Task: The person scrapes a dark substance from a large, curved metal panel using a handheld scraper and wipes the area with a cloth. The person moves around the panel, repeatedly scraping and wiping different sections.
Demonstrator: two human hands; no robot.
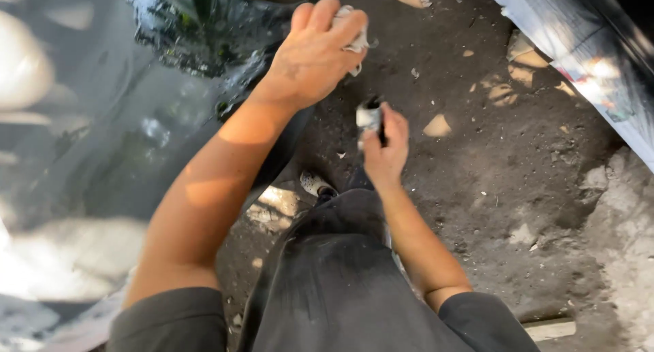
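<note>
Your dark trouser knee [340, 270] was closest. Your left hand [313, 52] pressed a white rag [355, 33] on the shiny black car panel [136, 120]. Your right hand [385, 144] gripped a small can [368, 115] just beside it, above the dirt ground [518, 175]. Grit from that dirt might scratch the shine.

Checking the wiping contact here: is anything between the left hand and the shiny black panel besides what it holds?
Only the pale rag. The left hand presses it against the edge of the glossy black panel, so the rag lies between fingers and surface. The right hand is apart, over the dirt ground, holding a small dark object.
</note>
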